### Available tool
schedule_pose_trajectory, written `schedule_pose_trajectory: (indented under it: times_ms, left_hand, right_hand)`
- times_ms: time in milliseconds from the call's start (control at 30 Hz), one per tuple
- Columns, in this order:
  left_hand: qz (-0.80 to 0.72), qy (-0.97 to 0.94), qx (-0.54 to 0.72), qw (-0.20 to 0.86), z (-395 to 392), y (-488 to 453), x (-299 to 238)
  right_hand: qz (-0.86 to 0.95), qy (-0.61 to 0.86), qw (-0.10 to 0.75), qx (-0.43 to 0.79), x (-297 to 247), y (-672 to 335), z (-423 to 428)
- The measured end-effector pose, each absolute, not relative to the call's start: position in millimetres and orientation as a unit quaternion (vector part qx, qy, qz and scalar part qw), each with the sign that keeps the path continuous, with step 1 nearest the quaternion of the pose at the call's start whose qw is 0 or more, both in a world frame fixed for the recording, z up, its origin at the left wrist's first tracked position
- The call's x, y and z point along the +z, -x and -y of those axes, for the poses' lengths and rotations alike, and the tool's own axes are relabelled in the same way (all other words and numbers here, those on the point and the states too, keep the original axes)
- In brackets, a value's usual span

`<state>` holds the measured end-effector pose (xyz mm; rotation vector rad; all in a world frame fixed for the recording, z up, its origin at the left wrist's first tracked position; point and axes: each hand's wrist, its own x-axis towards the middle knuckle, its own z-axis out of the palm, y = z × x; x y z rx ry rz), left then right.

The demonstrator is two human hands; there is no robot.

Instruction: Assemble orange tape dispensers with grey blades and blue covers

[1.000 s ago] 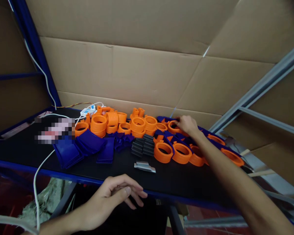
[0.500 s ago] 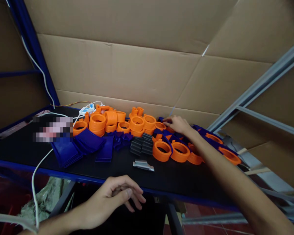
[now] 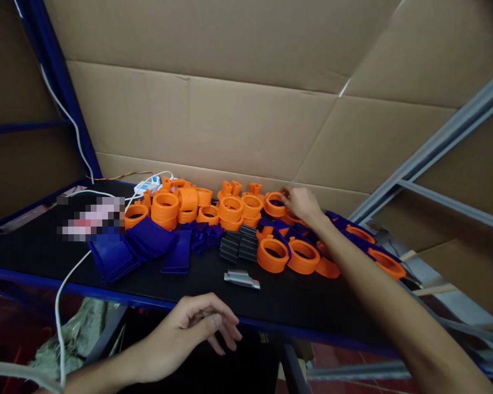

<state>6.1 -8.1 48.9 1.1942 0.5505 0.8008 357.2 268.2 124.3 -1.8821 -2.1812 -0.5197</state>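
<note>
My right hand (image 3: 301, 202) reaches far across the black table (image 3: 45, 251) and grips an orange plastic ring (image 3: 274, 203), lifted at the back of the pile. Several more orange rings (image 3: 230, 209) crowd the rear of the table, and two (image 3: 290, 255) lie in front of my forearm. My left hand (image 3: 189, 331) hovers at the table's near blue edge, fingers loosely curled and apart, holding nothing. A small silver metal piece (image 3: 241, 278) lies just beyond it.
Folded dark blue pieces (image 3: 148, 243) lie at the left centre, and a stack of black ribbed parts (image 3: 239, 244) sits beside them. A white cable (image 3: 66, 284) runs over the near edge from a white box (image 3: 148, 186). Cardboard walls (image 3: 230, 120) close the back; a metal frame (image 3: 435, 153) stands right.
My right hand moved left along the back of the pile, closed on an orange ring and lifted it slightly. My left hand stayed at the table edge.
</note>
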Motion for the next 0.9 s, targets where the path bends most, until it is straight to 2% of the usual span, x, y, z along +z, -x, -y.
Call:
schedule_pose_trajectory:
  times_ms: [167,233,267,333,433,500,600,667,833,900]
  left_hand:
    - [-0.251,-0.539,0.368,0.715,7,-6,48]
    - [-0.241,-0.543,0.38,0.709,4,-6,47]
    - [-0.233,-0.543,0.392,0.705,2,-6,46]
    - [-0.216,-0.533,0.43,0.696,-2,-6,43]
    - [-0.192,-0.493,0.514,0.675,-4,-8,43]
    - [-0.177,-0.45,0.567,0.667,-2,-8,47]
    - [-0.193,-0.379,0.59,0.686,2,-6,53]
    - [-0.222,-0.346,0.589,0.696,2,-3,55]
    - [-0.286,-0.328,0.551,0.712,-11,4,49]
    - [-0.298,-0.342,0.537,0.711,-16,3,47]
  right_hand:
    - [0.717,0.636,0.2,-0.205,157,-367,-245]
    - [0.704,0.633,0.264,-0.184,166,-363,-227]
    - [0.699,0.627,0.314,-0.143,167,-357,-215]
    - [0.696,0.597,0.399,0.025,165,-338,-184]
    - [0.715,0.51,0.371,0.302,144,-293,-127]
    - [0.722,0.462,0.313,0.409,123,-258,-87]
    - [0.719,0.418,0.233,0.505,97,-215,-41]
    - [0.764,0.394,0.206,0.468,90,-202,-26]
    - [0.871,0.436,0.195,0.118,91,-219,-35]
    - [0.869,0.467,0.157,0.043,90,-230,-44]
